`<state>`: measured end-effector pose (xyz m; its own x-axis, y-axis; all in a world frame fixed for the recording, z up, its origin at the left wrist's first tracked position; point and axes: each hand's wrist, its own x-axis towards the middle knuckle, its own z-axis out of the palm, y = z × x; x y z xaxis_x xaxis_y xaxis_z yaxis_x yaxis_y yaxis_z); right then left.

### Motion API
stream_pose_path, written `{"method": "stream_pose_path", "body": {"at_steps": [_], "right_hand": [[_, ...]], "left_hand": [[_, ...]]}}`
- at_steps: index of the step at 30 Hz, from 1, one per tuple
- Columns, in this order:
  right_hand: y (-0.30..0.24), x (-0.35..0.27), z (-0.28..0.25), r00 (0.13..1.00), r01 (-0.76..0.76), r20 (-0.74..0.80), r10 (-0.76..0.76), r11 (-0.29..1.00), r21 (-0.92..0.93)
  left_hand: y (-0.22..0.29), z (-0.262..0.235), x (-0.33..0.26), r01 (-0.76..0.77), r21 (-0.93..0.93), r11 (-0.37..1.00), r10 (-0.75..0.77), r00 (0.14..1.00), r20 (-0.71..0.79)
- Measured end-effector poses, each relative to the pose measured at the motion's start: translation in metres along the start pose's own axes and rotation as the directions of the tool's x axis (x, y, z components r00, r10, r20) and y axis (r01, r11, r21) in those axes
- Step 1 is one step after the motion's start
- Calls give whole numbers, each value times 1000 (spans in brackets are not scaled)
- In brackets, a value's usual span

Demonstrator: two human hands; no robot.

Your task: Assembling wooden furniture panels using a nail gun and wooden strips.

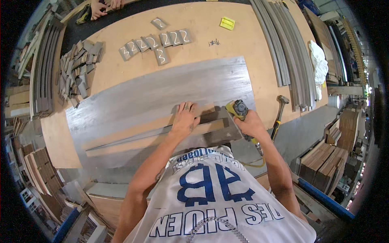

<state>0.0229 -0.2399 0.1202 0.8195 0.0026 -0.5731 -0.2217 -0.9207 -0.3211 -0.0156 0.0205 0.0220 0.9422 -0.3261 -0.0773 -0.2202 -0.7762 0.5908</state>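
A large grey board (162,87) lies on the tan worktable in front of me. Two long, narrow wooden strips with tan faces and grey edges rest along its near part; they converge toward the left. My left hand (186,120) is closed across the far wooden strip (139,126), fingers over its far side and thumb on the near side. The near wooden strip (162,138) passes beside my wrist. My right hand (252,124) grips a yellow and black air nail gun (238,108) over the right end of the board. Its nose is hidden from view.
A hammer (280,111) lies at the right table edge. Long grey slats (279,44) are stacked farther right. Small grey blocks with white squiggles (161,56) lie beyond the board, near a yellow box (227,23). Offcuts (79,69) pile up left. Another person's hands (99,9) show at the far edge.
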Motion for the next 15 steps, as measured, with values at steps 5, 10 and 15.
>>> {"method": "stream_pose_path", "body": {"at_steps": [5,10,15], "right_hand": [[-32,-18,-17,991,-85,122,53,958,275],[-58,5,-2,960,-1,266,-89,947,322],[-73,7,9,955,11,271,-121,927,375]], "left_hand": [[-13,8,2,-61,18,998,61,998,7],[-25,15,5,-177,90,980,179,984,-14],[-24,16,7,-223,-2,975,222,969,-107]]}}
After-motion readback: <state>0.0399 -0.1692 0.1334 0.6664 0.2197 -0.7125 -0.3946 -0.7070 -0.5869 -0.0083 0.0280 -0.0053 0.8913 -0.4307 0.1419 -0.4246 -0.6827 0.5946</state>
